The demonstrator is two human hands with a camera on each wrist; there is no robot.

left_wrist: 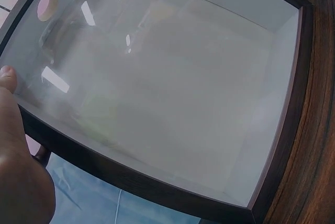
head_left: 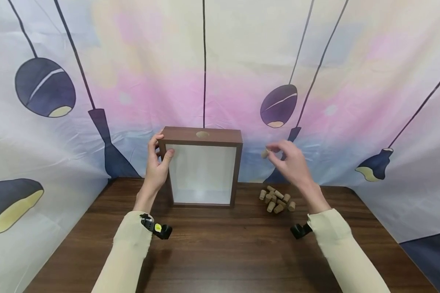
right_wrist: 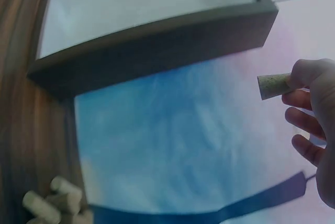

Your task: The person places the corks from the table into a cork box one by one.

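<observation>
The box [head_left: 201, 173] stands upright on the bench [head_left: 220, 252], near the far edge, at my 12 o'clock. Brown frame, pale interior; on the left wrist feed I note glints on its front. A round hole [head_left: 202, 134] sits in the top face. The left hand [head_left: 157, 165] grips the box at its 10 o'clock: I read the thumb on the front, fingers round the side. The right hand [head_left: 291, 162] is raised off the box's 3 o'clock, pinching one cork [head_left: 265, 154] between thumb and forefinger; on the right wrist feed I see the other fingers loosely bent and one end of the cork projecting free. Held cork is in the air, apart from the box. The loose corks [head_left: 273, 199] lie bunched on the bench at the box's 4 o'clock, several touching. Lamp-patterned cloth [head_left: 150, 49] hangs behind at 12 o'clock.
</observation>
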